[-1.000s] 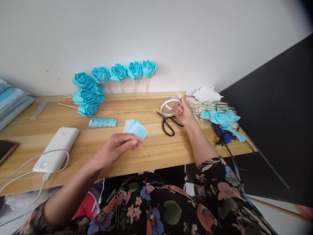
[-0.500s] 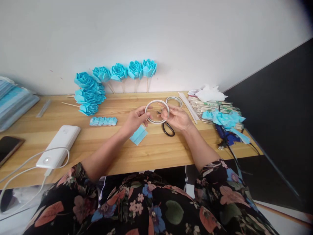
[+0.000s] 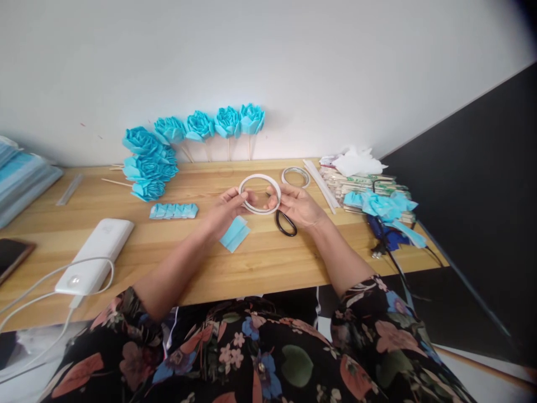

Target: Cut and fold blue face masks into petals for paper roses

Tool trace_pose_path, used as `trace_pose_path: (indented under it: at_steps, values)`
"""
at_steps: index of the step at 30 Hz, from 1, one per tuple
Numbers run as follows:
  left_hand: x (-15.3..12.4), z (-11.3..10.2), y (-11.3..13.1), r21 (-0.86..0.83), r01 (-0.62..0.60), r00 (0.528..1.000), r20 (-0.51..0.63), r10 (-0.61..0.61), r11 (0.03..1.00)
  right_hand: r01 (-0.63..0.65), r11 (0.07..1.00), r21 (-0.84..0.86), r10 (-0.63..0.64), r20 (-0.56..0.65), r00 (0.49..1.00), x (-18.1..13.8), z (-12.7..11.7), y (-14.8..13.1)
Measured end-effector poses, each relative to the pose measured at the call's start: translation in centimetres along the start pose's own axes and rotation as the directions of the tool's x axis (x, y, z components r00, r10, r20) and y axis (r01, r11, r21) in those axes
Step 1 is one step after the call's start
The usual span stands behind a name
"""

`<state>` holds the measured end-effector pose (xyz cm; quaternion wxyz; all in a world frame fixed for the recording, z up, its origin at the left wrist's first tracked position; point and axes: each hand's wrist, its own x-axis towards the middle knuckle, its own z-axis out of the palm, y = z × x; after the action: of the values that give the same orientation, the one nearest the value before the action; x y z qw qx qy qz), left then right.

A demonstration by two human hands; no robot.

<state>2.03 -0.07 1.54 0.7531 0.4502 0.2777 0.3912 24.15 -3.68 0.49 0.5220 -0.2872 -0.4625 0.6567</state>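
Observation:
Between both hands I hold a white roll of tape (image 3: 259,212) above the table. My left hand (image 3: 229,208) pinches its left rim with thumb and fingers. On the right rim, my right hand (image 3: 298,206) has its fingers closed. Just below the roll, the black handle of scissors (image 3: 286,224) shows; their blades are mostly hidden behind the roll and hand. A small folded light-blue sheet (image 3: 235,234) lies on the table by my left wrist. Behind my right hand, a second tape roll (image 3: 296,177) lies flat.
Blue paper-like flowers (image 3: 199,125) on sticks lean on the wall; more lie at left. A pleated blue strip (image 3: 173,211), white power bank (image 3: 94,257), phone (image 3: 13,258) and stacked face masks (image 3: 25,182) are leftward. Rightward are bundled sticks (image 3: 356,186) and a blue tool with a cord (image 3: 392,238).
The tape roll has tipped and shifted slightly left and down with both hands still on it. The whole view has shifted a little; the table items stay put.

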Motion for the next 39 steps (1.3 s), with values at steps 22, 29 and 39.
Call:
trace_pose_path:
  at_steps: [22, 29, 39]
  values:
    - [-1.0, -0.3, 1.8, -0.041, 0.044, 0.956, 0.293, -0.030, 0.998, 0.060, 0.998, -0.035, -0.061, -0.050, 0.997, 0.4, 0.3, 0.4]
    - [-1.0, -0.4, 1.6, 0.007, 0.086, 0.938, 0.336, -0.084, 0.996, 0.098, 0.994, -0.055, -0.101, -0.065, 0.993, 0.1, 0.5, 0.4]
    - [-0.7, -0.8, 1.4, 0.070, 0.117, 0.941, 0.312, -0.133, 0.991, 0.087, 0.968, -0.237, -0.120, -0.128, 0.984, 0.1, 0.4, 0.4]
